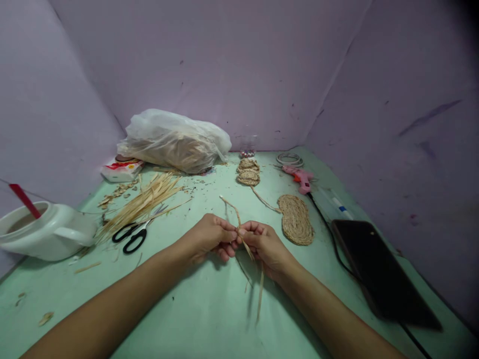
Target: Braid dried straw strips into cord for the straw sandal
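Both hands meet over the middle of the green table, pinching one thin braid of straw (237, 211). My left hand (217, 237) grips it between thumb and fingers; my right hand (262, 243) pinches it just beside, fingertips nearly touching the left ones. The braid's finished end rises beyond the fingers to a pale tip, while loose strands (260, 294) hang below toward me. To the right of my right hand lies a coiled braided straw sole shape (296, 219). A braid tail links it toward smaller coiled straw pieces (248, 172) farther back.
Left: black-handled scissors (135, 236), a bundle of loose straw (149, 197) and a white pot (48, 232) with a red stick. Behind: a plastic bag (175, 142). Right: a pink glue gun (299, 178), its black cord, and a dark phone or tablet (381, 271). Walls enclose the table.
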{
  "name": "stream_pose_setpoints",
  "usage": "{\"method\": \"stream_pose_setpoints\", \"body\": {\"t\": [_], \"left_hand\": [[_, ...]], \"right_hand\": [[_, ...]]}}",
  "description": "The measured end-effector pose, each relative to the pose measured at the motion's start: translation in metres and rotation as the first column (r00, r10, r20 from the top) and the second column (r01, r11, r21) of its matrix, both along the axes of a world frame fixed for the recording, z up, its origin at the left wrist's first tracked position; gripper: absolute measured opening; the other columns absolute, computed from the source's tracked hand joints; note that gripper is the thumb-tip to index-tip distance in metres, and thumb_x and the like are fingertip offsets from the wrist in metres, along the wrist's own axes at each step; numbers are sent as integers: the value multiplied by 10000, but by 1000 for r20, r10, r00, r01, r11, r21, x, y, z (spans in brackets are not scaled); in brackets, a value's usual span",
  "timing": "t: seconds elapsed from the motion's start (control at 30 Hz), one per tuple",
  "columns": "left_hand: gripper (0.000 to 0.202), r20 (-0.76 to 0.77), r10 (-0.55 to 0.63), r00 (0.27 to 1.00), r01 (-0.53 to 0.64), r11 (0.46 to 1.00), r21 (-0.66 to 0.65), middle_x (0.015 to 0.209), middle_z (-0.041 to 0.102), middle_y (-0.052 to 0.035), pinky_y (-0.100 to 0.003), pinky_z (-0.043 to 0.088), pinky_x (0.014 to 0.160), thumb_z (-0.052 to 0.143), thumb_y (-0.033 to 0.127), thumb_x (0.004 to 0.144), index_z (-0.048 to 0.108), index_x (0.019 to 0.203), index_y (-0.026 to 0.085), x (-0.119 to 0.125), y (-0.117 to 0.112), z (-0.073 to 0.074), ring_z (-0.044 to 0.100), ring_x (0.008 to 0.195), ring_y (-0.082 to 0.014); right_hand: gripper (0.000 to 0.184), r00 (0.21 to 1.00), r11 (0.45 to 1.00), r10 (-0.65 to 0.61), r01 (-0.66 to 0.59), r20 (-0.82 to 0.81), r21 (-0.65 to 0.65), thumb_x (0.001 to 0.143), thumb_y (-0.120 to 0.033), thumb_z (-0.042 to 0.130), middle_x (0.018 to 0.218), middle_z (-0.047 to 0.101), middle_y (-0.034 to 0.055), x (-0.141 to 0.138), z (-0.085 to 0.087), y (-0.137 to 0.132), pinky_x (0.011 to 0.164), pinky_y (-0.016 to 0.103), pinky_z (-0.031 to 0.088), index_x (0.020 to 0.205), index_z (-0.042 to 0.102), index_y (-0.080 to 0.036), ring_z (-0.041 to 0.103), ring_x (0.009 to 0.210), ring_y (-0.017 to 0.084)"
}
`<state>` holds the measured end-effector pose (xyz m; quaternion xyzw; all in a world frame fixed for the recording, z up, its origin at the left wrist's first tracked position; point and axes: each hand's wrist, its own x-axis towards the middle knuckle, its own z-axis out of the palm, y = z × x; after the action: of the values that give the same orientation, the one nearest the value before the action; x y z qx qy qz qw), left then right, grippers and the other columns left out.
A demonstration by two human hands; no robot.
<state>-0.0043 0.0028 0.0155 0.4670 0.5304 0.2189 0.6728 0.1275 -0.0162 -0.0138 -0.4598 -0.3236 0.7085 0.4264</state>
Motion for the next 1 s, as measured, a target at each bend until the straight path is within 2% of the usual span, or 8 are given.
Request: {"method": "stream_pose_setpoints", "body": {"t": [0.23,0.33,0.5,0.63,0.73,0.83,0.93,1.0], "left_hand": [[69,-137,35,990,-32,999,19,321,416,43,-166,200,289,586,163,538,574,541,96,-6,6,-3,337,281,-45],[72,-102,42,994,-38,998,47,336,409,54,-174,121,305,598,160,517,570,538,97,-7,7,-4,268,278,-21],[92,-27,28,999,-26,997,68,352,408,60,-194,91,340,609,174,512,563,545,102,-8,7,-10,219,301,-17],[57,-32,24,999,-20,994,106,378,453,42,-192,126,366,585,151,515,558,525,102,-6,6,-10,249,331,-21],[25,-66,49,997,-39,989,140,391,459,42,-192,164,390,568,119,499,547,503,106,-4,5,-9,284,362,-29],[19,-116,81,990,-61,983,172,384,431,54,-196,188,409,560,108,493,542,499,110,-3,5,-10,290,376,-33],[16,-122,95,988,-68,975,210,383,425,54,-198,203,419,557,114,490,542,496,109,-2,5,-14,296,389,-40],[25,-132,148,980,-117,969,219,374,419,54,-197,205,415,558,114,478,535,486,110,1,4,-17,297,388,-41]], "right_hand": [[205,998,1000,-20,20,51,1,555,-238,651,459,540,-40,-1,0,1,322,156,158,663,508,-139,304,313,11],[207,998,1000,-17,17,57,1,556,-233,646,458,549,-39,0,-1,1,312,156,148,677,505,-141,298,302,12],[217,998,1000,-16,15,59,16,563,-248,651,469,552,-38,-1,-1,0,314,154,147,680,504,-140,298,305,12],[200,996,999,-13,9,86,40,566,-258,646,476,550,-32,-2,-2,0,342,164,190,662,510,-147,319,327,22],[162,975,989,-13,-21,224,146,579,-262,637,500,555,-12,2,-5,3,397,188,260,649,556,-141,392,393,51],[136,894,958,-23,-108,448,265,616,-267,606,490,532,-2,9,-8,6,425,210,276,581,590,-137,394,421,66],[177,837,951,-1,-168,548,259,639,-271,578,472,518,6,14,-9,8,409,220,255,515,575,-145,367,403,69],[165,824,954,-16,-158,567,256,639,-254,572,469,524,12,13,-9,6,401,224,251,510,576,-152,370,396,75]]}}
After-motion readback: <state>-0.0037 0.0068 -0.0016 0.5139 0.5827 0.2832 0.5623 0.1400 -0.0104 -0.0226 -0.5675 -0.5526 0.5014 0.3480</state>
